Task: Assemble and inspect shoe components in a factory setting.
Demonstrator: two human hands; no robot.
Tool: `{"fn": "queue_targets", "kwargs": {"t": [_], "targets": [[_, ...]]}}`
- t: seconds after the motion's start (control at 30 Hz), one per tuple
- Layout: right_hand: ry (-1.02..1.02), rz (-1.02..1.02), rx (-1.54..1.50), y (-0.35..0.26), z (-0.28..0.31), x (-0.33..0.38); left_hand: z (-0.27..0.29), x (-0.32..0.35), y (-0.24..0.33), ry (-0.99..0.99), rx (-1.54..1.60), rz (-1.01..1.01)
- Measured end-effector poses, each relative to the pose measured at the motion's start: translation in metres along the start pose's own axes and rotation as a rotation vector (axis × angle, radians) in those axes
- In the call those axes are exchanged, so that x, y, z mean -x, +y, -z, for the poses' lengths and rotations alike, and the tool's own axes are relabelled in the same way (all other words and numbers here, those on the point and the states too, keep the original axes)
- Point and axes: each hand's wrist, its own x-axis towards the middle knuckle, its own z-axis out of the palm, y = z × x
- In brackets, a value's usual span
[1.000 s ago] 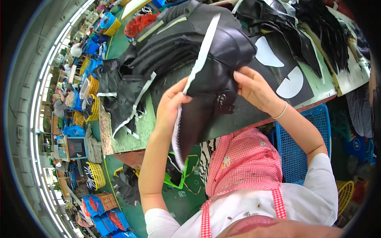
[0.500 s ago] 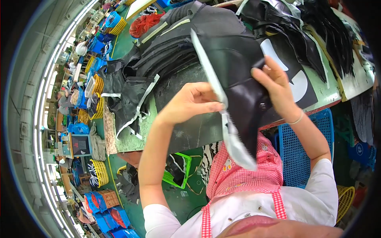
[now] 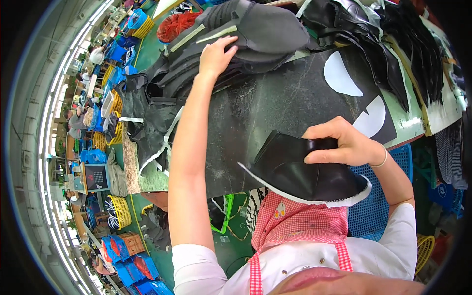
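Observation:
My right hand grips a glossy black boot upper between thumb and fingers, over the near edge of the table. A white toothed edging runs along its lower rim. My left arm reaches far across the table. My left hand rests at the stack of dark grey boot-lining pieces, beside a pale strip on one of them; its fingers are parted and hold nothing that I can make out. Two white curved cut pieces, a crescent and a notched one, lie on the dark work mat.
More black pieces with white edges lie at the table's left end. Black uppers are heaped at the far right. A blue plastic crate stands below on the right, a green basket on the floor. A red bag sits beyond the stack.
My left hand has let go of the upper and reached out to the grey stack. My right hand has brought the upper lower and nearer, now turned with its white edge downward.

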Motion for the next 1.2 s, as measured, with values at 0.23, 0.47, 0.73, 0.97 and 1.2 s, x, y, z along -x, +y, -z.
{"fn": "queue_targets", "kwargs": {"t": [0.23,0.47,0.73,0.97,1.2], "targets": [[0.078,0.318,0.032,0.017,-0.007,-0.047,0.032,-0.019,-0.008,0.574,0.258,0.106],[-0.039,0.296,0.039,0.002,-0.013,-0.052,0.145,-0.007,0.069,0.813,-0.057,-0.279],[-0.031,0.081,-0.046,-0.022,-0.034,-0.015,0.084,0.160,0.133,-0.066,-0.116,-0.350],[0.147,0.044,0.099,-0.012,-0.050,0.005,0.108,0.221,0.153,-0.395,0.872,0.180],[0.266,0.066,0.300,-0.014,-0.071,0.003,0.105,0.240,0.141,-0.360,0.793,0.241]]}}
